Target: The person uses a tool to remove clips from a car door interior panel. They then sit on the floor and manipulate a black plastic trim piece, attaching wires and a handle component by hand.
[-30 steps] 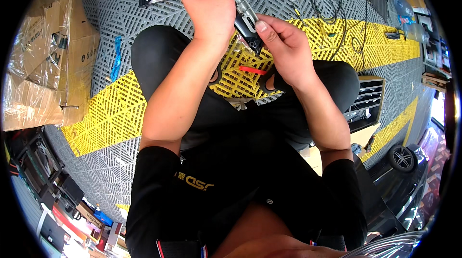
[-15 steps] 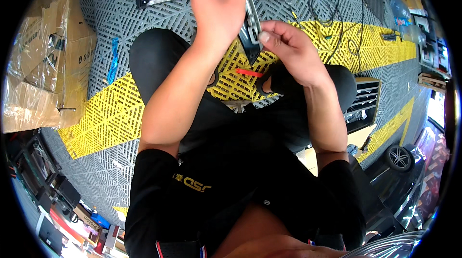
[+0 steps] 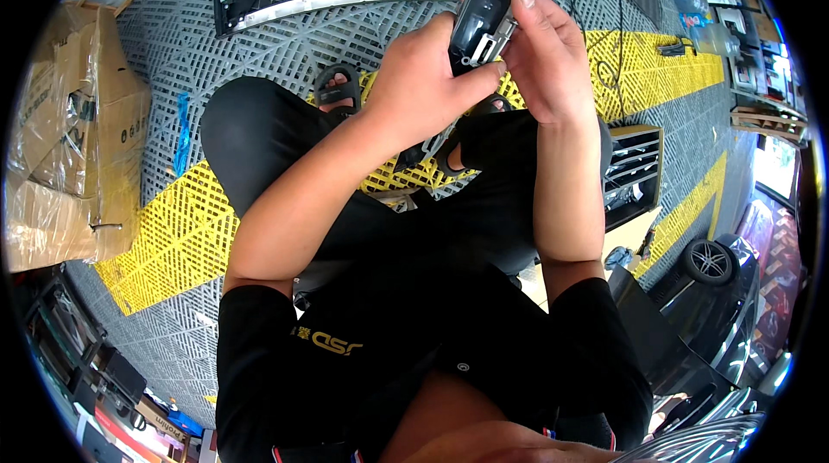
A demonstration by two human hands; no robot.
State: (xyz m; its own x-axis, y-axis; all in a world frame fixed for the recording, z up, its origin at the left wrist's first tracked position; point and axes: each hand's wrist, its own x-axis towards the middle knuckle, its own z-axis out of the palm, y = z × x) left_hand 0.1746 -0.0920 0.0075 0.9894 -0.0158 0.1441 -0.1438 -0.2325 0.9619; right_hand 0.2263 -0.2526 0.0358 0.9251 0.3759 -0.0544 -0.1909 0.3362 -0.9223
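A long, narrow, glossy black trim piece (image 3: 482, 18) is tilted up to the right between my hands, its far end cut off by the top of the view. Along its right edge runs a silvery metal strip (image 3: 494, 46) with slots. My left hand (image 3: 421, 79) grips the lower end, thumb stretched under it and the other fingers mostly hidden behind. On the right side, my right hand (image 3: 551, 61) pinches the metal strip with thumb and fingers.
Beyond my hands a large black panel with a pale lower edge (image 3: 337, 3) lies on the grid floor. A plastic-wrapped cardboard box (image 3: 91, 135) stands at left, near a blue strip (image 3: 182, 135). An open-sided case (image 3: 639, 171) sits by my right knee; thin cables (image 3: 611, 74) lie beyond.
The trim piece has moved to the right and turned, its upper end leaning further right. My left hand has shifted down to its lower end, while my right hand has moved up along the strip.
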